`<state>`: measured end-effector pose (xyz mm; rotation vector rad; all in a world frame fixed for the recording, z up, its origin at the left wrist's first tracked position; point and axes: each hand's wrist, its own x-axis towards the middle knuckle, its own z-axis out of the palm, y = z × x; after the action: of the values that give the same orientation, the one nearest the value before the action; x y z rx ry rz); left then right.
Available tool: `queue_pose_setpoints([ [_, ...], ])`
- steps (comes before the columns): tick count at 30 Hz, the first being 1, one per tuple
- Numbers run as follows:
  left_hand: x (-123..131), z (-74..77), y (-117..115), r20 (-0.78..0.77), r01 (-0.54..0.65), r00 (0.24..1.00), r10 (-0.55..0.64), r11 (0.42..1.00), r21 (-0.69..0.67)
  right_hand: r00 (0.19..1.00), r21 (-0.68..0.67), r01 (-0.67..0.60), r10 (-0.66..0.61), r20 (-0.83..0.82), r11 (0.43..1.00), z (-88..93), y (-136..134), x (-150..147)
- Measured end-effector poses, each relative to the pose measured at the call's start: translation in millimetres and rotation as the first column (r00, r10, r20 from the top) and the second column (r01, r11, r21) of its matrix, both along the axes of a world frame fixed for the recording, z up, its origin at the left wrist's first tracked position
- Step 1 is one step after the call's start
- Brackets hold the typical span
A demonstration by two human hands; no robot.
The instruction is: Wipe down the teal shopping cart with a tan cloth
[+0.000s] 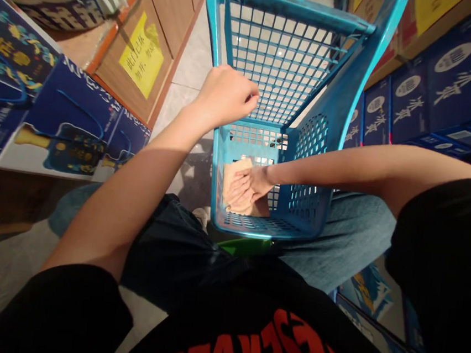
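Cloth: we see one tan cloth (231, 183) lying low inside the basket, in its near left corner, partly under our palm.
Right hand: our right hand (253, 188) lies flat on the cloth, its fingers (238, 190) spread and pressing down, not pinching it.
How the cloth handles: we judge it light, soft and limp; it would bunch and slide under a push. A pinch at the bare edge toward the left wall, or a gathered handful, looks the surest hold.
Basket: one blue plastic basket (311, 206) with grid walls stands between our knees, its near rim just in front of our lap.
How the basket handles: we judge it stiff and light, with slick bars; the mesh or the top rim gives a firm hold.
Left hand: our left hand (225, 95) is higher and farther off, fingers (249, 97) curled shut on the grid of the basket's far wall by the left edge.
Count: one cloth, one basket, two hands at work.
Surroundings: dark blue cartons (69, 122) are stacked on our left, more blue boxes (457, 81) on our right, and one yellow note (142, 54) is stuck on a wooden panel beyond.
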<state>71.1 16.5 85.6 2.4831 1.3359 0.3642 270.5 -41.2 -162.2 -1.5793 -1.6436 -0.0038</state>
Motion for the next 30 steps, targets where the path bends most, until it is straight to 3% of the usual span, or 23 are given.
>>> queue_pose_setpoints([
  [2,-1.1,1.2,-0.6,-0.002,0.006,1.000,-0.006,1.000,-0.003,0.926,-0.010,-0.251,0.243,0.287,0.968,6.3,5.6,-7.1],
  [3,-1.6,1.9,-0.9,-0.004,0.005,1.000,-0.005,1.000,-0.009,0.838,-0.043,-0.377,0.360,0.410,0.925,9.4,5.6,-10.4],
  [6,-2.5,4.1,-1.4,-0.019,-0.015,1.000,0.015,1.000,-0.020,0.618,-0.168,-0.605,0.592,0.517,0.779,16.9,-1.1,-15.5],
  [8,-2.6,5.2,-1.2,-0.028,-0.028,0.999,0.028,0.999,-0.015,0.426,-0.353,-0.730,0.794,0.434,0.585,19.7,1.7,-13.1],
  [10,-2.7,5.7,-1.1,-0.028,-0.034,0.999,0.034,0.999,-0.013,0.150,-0.580,-0.768,0.957,0.249,0.271,20.7,17.4,-7.1],
  [11,-2.7,5.9,-1.3,-0.025,-0.035,0.999,0.034,0.999,-0.016,0.092,-0.654,-0.733,0.980,0.176,0.187,20.5,28.5,-3.7],
  [12,-2.7,6.0,-1.6,-0.023,-0.035,0.999,0.034,0.999,-0.020,0.122,-0.700,-0.688,0.982,0.146,0.190,19.5,39.2,-0.8],
  [15,-2.8,7.3,-3.8,-0.032,-0.043,0.999,0.042,0.999,-0.024,0.351,-0.739,-0.576,0.922,0.161,0.348,13.0,52.3,1.7],
  [17,-2.5,8.8,-5.8,-0.046,-0.049,0.998,0.047,0.998,-0.033,0.428,-0.685,-0.597,0.888,0.170,0.418,9.0,39.9,-3.0],
  [20,-1.6,10.8,-7.8,-0.066,-0.057,0.996,0.053,0.997,-0.057,0.586,-0.452,-0.639,0.774,0.239,0.623,13.0,16.5,-13.0],
  [21,-1.4,11.1,-7.9,-0.072,-0.057,0.996,0.053,0.997,-0.061,0.584,-0.420,-0.655,0.773,0.247,0.629,17.2,14.8,-15.1],
  [23,-1.3,10.6,-7.2,-0.078,-0.051,0.996,0.046,0.997,-0.059,0.467,-0.489,-0.705,0.855,0.226,0.514,26.1,23.8,-16.1],
  [24,-1.5,9.9,-6.5,-0.076,-0.043,0.996,0.039,0.998,-0.055,0.457,-0.525,-0.691,0.863,0.216,0.497,29.1,31.9,-15.3],
  [28,-3.1,5.7,-3.9,-0.038,-0.019,0.999,0.018,0.999,-0.026,0.580,-0.537,-0.595,0.782,0.229,0.598,18.3,46.1,-14.0],
  [30,-3.7,4.5,-3.7,-0.029,-0.029,0.999,0.028,1.000,-0.010,0.567,-0.511,-0.626,0.794,0.220,0.589,4.0,32.9,-18.1],
])
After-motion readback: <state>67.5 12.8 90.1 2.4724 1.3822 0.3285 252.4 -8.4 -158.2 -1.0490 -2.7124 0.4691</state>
